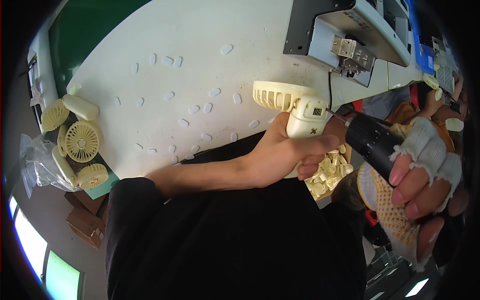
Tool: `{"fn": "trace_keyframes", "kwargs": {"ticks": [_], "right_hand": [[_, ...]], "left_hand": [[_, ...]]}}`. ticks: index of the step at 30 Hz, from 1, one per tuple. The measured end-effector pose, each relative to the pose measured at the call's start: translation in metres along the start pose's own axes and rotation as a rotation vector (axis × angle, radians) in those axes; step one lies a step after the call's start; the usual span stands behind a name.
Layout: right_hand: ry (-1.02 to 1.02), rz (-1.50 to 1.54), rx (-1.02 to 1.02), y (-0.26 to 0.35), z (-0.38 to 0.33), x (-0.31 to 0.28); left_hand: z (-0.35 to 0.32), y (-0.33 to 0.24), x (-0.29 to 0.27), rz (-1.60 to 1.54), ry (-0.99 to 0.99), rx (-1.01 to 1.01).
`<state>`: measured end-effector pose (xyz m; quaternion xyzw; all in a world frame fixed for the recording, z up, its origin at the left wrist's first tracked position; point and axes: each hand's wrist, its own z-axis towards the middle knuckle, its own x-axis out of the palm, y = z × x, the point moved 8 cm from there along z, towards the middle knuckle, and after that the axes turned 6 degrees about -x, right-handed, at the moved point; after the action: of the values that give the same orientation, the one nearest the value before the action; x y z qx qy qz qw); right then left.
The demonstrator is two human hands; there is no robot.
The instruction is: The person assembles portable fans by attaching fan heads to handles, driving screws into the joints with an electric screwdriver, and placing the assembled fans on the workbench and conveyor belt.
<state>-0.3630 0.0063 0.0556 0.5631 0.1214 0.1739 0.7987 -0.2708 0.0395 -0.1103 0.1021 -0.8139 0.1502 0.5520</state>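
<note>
Your left hand (287,155) is bare and closed around the handle of a cream handheld fan (295,107), thumb lying across the near side and fingers curled under it. You hold the fan above the near edge of the white table (200,35), its round grille pointing left and its small dark display facing you.

Your right hand (417,195) wears a fingerless knit glove with yellow dots, the bare fingertips showing. It is wrapped tight around a black electric screwdriver (372,142), which slants up and to the left. The thin bit touches the right side of the fan body, just beside the display.

Just below the fan, between your two hands, sits a heap of small cream plastic parts (330,172) in a box.

Small white oval pieces (200,107) lie scattered across the table, well apart from each other. At the far left, off the table's edge, several more finished fans (80,142) lie in a pile next to a clear plastic bag (37,165). At the far right stands a grey machine (350,35) with a metal bracket on its front. Another person's hands show at the right rim, too small to tell what they hold.
</note>
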Motion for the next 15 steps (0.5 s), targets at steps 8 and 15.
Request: {"fn": "trace_keyframes", "kwargs": {"ticks": [8,15], "right_hand": [[-0.712,0.468,-0.201,0.0,-0.067,-0.055],[-0.537,0.789,0.01,-0.086,-0.091,-0.054]], "left_hand": [[-0.063,-0.068,-0.004,1.395,-0.318,0.735],[-0.079,-0.1,0.002,1.599,-0.413,0.833]]}}
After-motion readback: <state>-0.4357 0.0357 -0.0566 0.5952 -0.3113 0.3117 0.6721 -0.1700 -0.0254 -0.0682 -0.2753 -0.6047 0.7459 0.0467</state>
